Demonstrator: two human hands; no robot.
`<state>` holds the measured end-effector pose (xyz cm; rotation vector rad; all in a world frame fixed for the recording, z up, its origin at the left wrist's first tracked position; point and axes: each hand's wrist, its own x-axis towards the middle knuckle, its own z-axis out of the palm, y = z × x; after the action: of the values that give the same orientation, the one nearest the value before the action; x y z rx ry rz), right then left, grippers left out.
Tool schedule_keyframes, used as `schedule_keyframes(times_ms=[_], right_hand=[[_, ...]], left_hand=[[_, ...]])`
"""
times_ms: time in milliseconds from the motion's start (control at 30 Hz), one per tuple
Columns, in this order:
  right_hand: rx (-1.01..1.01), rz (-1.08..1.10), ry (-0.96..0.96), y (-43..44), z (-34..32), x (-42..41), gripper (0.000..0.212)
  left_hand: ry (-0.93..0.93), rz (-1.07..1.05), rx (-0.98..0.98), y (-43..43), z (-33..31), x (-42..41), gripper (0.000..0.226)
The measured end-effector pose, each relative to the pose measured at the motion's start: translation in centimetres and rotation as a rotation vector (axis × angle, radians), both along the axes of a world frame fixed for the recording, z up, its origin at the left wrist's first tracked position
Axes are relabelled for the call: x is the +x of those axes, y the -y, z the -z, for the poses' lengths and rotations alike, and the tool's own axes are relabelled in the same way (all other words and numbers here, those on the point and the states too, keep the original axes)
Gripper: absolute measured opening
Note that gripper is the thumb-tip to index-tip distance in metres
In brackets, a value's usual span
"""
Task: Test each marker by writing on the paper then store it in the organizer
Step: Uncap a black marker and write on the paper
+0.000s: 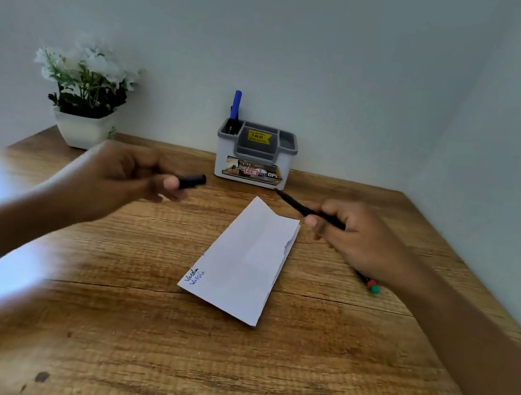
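Observation:
A folded white paper lies on the wooden table, with two short handwritten words at its near left corner. My right hand grips an uncapped black marker, tip pointing left above the paper's far end. My left hand pinches the black cap, held apart from the marker. The grey and white organizer stands at the back against the wall, with a blue marker upright in its left slot. More markers lie on the table under my right hand, mostly hidden.
A white pot of white flowers stands at the back left corner. Pale walls close in behind and on the right. Bright window glare falls along the table's left edge.

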<state>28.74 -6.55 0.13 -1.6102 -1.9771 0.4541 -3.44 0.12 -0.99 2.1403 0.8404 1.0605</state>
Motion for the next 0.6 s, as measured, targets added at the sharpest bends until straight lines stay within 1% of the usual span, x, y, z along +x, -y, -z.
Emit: schedule_keyframes(times_ms=[33,100,167,233,267,333,400,533,600], right_hand=[[-0.042,-0.02,-0.108,0.1,0.2,-0.4,0.016],[-0.091,-0.049,-0.316,0.3,0.4,-1.1,0.017],[-0.056,-0.058,-0.377,0.2,0.6,-1.8,0.014],[-0.027,-0.088,-0.309,-0.1,0.7,-2.5,0.011],[-0.041,-0.117,-0.254,-0.3,0.8,-2.9,0.012],[-0.122,-0.179,-0.146,-0.5,1.3,-3.6,0.017],[-0.195,-0.193,-0.053,-0.4,1.6,-3.8,0.015],[-0.19,-0.087,-0.018,-0.3,1.0,-2.1,0.025],[-0.178,-0.037,0.002,-0.3,0.9,-1.1,0.026]], left_hand=[[-0.079,0.031,0.063,0.6,0.0,0.4,0.051],[-0.248,0.148,0.213,1.5,0.2,1.0,0.039],[-0.379,0.294,0.346,2.4,0.5,1.7,0.031],[-0.453,0.383,0.424,2.6,1.0,2.1,0.029],[-0.475,0.399,0.431,2.5,1.4,2.1,0.028],[-0.51,0.386,0.388,2.2,1.7,1.8,0.026],[-0.536,0.368,0.324,2.0,2.1,1.9,0.028],[-0.624,0.354,0.224,1.6,2.5,3.8,0.041],[-0.664,0.342,0.226,1.3,2.2,4.5,0.047]])
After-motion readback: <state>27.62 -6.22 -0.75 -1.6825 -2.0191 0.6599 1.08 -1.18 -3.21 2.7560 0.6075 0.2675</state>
